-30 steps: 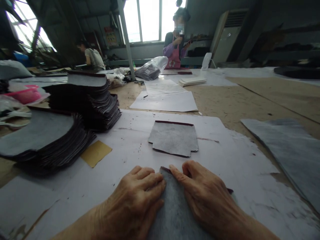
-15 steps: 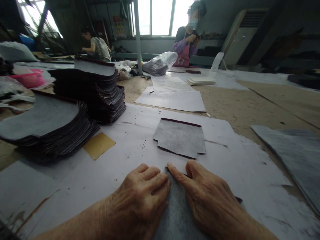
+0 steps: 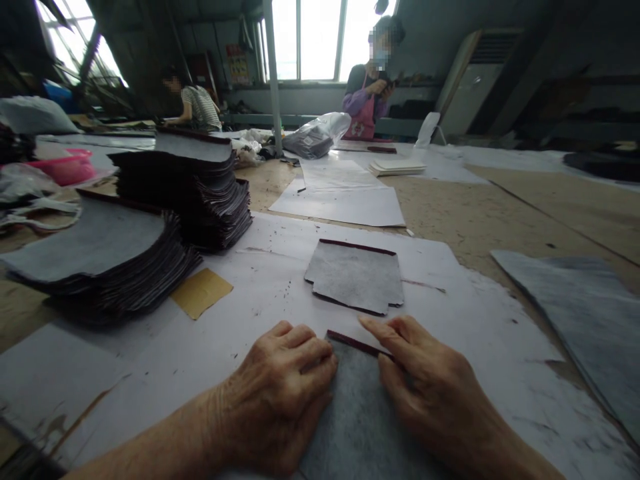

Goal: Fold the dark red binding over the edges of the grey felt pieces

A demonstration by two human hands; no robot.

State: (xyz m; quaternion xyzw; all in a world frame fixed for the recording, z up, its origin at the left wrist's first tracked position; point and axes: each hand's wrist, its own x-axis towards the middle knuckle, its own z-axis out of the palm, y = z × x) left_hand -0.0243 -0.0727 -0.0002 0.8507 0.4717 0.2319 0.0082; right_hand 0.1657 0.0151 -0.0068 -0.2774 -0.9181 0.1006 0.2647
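Observation:
A grey piece of backed sheet material [image 3: 357,407] with a dark red folded edge lies flat in front of me, its lower part running out of view. My left hand [image 3: 280,393] presses on its left side with curled fingers held together; the fingertips are partly hidden. At the folded edge, my right hand [image 3: 430,380] has the index finger stretched out past the fold. Its thumb touches near the fold, apart from the index finger. Just beyond both hands rests a similar grey piece [image 3: 355,277] with a dark red edge and notched corners.
White paper [image 3: 270,293] covers the work surface. Two stacks of similar pieces, a near one [image 3: 100,240] and a taller one [image 3: 185,187], stand left, by a yellow square [image 3: 203,293]. Grey sheets [image 3: 575,313] lie right. Two people are in the background, one holding a dark object.
My right index finger has come off the folded edge and reaches beyond it, uncovering the dark red strip. The left hand stays on the piece. The view has shifted slightly.

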